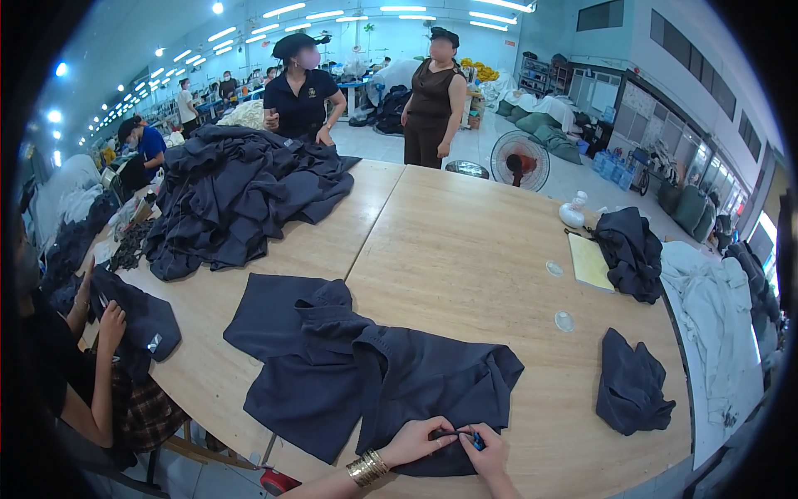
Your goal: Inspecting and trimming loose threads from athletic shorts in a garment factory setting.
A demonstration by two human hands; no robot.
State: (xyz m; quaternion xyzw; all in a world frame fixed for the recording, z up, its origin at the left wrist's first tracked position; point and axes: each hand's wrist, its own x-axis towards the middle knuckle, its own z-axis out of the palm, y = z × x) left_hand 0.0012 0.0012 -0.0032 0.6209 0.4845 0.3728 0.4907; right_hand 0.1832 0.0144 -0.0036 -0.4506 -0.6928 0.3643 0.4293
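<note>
Dark navy shorts (432, 366) lie spread before me near the table's front edge, with a gathered waistband. A second dark garment (287, 374) sits partly beneath them on the left. My left hand (416, 442), with gold bangles at the wrist, is closed in a pinch on the near edge of the shorts. Close beside it, my right hand (489, 456) is closed around a small blue tool (477, 441), its fingertips at the same edge. The tool is mostly hidden by the fingers, so its kind cannot be made out.
A large heap of dark garments (241, 191) covers the far left of the wooden table (465, 241). Crumpled dark garments (633, 382) lie at right, near a yellow pad (590, 262) and white bottle (573, 212). At left, a co-worker's hands (108, 324) handle dark cloth. Two people stand beyond the table.
</note>
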